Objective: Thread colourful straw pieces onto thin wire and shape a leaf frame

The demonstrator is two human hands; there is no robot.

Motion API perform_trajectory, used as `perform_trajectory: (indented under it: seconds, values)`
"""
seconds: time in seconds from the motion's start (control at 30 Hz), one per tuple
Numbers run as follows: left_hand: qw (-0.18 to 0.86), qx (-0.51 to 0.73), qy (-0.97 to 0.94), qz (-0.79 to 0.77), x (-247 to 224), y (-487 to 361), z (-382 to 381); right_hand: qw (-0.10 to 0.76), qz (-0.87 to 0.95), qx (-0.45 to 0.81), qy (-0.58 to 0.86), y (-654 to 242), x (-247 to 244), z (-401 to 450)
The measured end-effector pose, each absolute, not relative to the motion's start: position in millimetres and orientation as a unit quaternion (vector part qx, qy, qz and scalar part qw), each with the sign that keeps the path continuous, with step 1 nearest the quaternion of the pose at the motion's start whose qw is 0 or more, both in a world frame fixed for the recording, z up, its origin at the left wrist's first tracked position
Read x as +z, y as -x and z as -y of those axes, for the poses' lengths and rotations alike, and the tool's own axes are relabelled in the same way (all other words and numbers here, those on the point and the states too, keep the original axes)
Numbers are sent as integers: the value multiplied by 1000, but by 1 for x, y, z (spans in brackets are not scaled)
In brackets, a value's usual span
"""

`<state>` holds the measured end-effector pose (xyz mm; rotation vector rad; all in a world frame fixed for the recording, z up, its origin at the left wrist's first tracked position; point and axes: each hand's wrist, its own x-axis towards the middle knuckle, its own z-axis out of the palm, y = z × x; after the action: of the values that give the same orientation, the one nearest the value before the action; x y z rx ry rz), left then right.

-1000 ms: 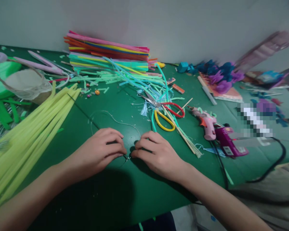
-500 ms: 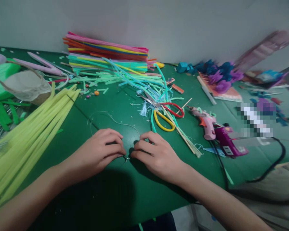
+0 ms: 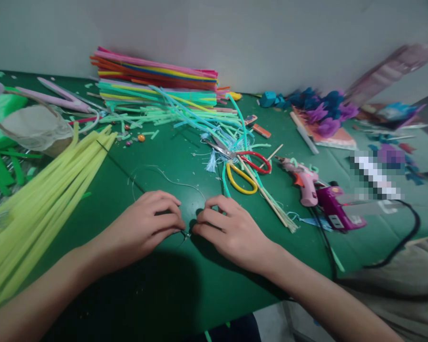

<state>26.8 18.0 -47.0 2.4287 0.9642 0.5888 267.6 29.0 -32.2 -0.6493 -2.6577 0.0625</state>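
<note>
Over the green table (image 3: 178,285), my left hand (image 3: 157,218) is closed in a pinch around one end of a small dark, shiny piece (image 3: 186,234). Facing it, my right hand (image 3: 224,225) is also pinched, its fingertips beside the other end of that piece; what lies between them is too small to make out. A thin pale thread (image 3: 174,182) curves over the table behind both hands and reaches the right fingers. Scissors (image 3: 231,154) with red and yellow handles lie beyond my right hand.
Yellow-green pipe cleaners (image 3: 53,209) lie at the left. Colored pipe cleaners (image 3: 157,76) are stacked by the wall. Right are a pink glue gun (image 3: 306,185), a purple device (image 3: 337,209) with a black cable, and purple-blue flowers (image 3: 328,109). Beads (image 3: 141,137) lie behind the thread.
The view has shifted very slightly, so the table objects appear a little farther left. Both hands keep almost the same pose around the small piece.
</note>
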Motion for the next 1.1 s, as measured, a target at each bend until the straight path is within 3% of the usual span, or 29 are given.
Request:
perform_trajectory:
  seconds: [0.17,0.4,0.63,1.1]
  values:
    - [229,213,-883,-350,-46,-27,-18,211,949,39,233,-268,-33,-30]
    - [237,206,-879,-359,-46,-23,-19,190,917,203,287,-280,-32,-40]
    - [232,207,-882,-353,-47,-21,-21,191,905,248,288,-279,-35,-42]
    - [233,202,-889,-338,-45,-20,-22,212,936,161,232,-276,-44,-43]
